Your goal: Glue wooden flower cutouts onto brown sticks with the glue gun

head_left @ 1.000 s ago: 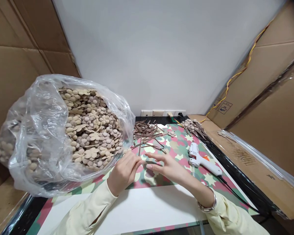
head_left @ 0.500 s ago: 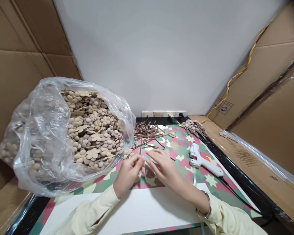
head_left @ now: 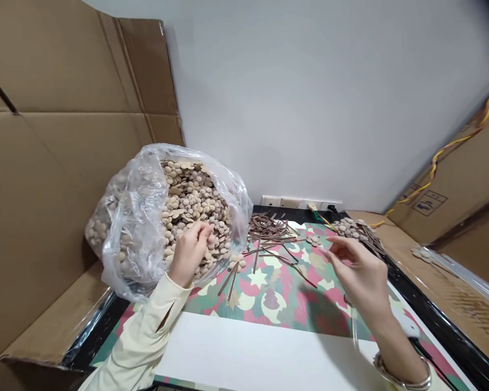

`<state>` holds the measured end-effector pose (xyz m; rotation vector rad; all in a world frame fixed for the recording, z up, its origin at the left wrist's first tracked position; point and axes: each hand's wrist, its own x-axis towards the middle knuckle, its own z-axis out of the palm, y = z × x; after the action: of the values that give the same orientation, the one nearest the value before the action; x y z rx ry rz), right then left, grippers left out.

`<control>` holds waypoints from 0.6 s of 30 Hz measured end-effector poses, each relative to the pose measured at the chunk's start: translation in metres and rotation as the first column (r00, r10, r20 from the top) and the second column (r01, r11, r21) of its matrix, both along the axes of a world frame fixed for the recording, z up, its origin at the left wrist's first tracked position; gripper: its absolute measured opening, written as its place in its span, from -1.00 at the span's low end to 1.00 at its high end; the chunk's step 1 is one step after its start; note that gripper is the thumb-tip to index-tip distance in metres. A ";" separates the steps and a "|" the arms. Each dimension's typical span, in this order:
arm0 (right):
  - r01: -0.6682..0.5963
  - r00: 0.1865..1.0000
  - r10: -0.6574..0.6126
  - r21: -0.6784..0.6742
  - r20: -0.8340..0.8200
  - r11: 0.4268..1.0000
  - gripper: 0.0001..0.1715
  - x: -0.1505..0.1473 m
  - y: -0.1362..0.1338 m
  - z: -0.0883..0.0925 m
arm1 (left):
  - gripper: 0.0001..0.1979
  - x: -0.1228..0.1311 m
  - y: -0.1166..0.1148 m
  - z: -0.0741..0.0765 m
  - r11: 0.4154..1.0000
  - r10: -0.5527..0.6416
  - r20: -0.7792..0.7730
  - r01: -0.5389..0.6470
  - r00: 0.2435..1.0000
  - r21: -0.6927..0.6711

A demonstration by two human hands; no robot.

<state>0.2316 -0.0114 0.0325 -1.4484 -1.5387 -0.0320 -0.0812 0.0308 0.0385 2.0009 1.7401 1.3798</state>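
My left hand [head_left: 190,251] reaches into the mouth of a clear plastic bag [head_left: 134,233] full of tan flower-shaped wooden pieces [head_left: 191,201], its fingertips pinched on one of them. My right hand [head_left: 361,277] hovers above the camouflage-patterned mat [head_left: 277,296], fingers slightly spread and holding nothing I can see. A pile of thin brown sticks [head_left: 269,228] lies between the two hands, and a few loose sticks [head_left: 231,279] lie near the bag's mouth.
A heap of finished flower stems [head_left: 356,231] lies at the mat's far right. A white sheet [head_left: 261,355] covers the near part of the table. Cardboard walls [head_left: 44,163] close in the left and right sides. A power strip [head_left: 297,202] sits against the back wall.
The hands, together at the mat's middle before, have parted: the left went into the bag, the right lifted rightwards. The view swung left, and the glue gun is hidden behind the right forearm.
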 end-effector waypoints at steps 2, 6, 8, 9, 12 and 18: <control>0.029 0.997 -0.031 -0.026 -0.073 0.999 -0.79 0.004 0.000 0.003 | -0.83 -0.002 0.003 0.000 0.993 -0.037 -0.119 0.050 0.992 0.107; 0.123 0.976 -0.142 -0.118 -0.167 0.985 -0.75 0.016 -0.002 0.009 | -0.77 -0.021 0.008 0.002 0.972 0.083 -0.261 -0.020 0.962 0.235; 0.174 0.964 -0.205 -0.178 -0.172 0.968 -0.71 0.030 0.000 0.010 | -0.79 -0.035 0.007 0.002 0.960 0.212 -0.271 -0.148 0.939 0.237; 0.194 0.963 -0.226 -0.200 -0.150 0.960 -0.69 0.038 0.001 0.009 | -0.79 -0.041 0.006 0.002 0.952 0.261 -0.262 -0.203 0.929 0.227; 0.307 0.952 -0.302 -0.196 0.057 0.931 -0.59 0.063 0.007 0.008 | -0.78 -0.051 0.002 0.002 0.940 0.312 -0.216 -0.268 0.925 0.210; 0.466 0.819 -0.286 -0.285 0.498 0.838 -0.42 0.072 0.033 0.010 | -0.74 -0.024 -0.004 -0.004 0.977 0.183 -0.275 -0.144 0.944 0.158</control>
<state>0.3037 0.0217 0.0424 -2.1874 -1.6355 -0.3290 -0.1051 0.0272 0.0349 2.2742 2.0268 1.3410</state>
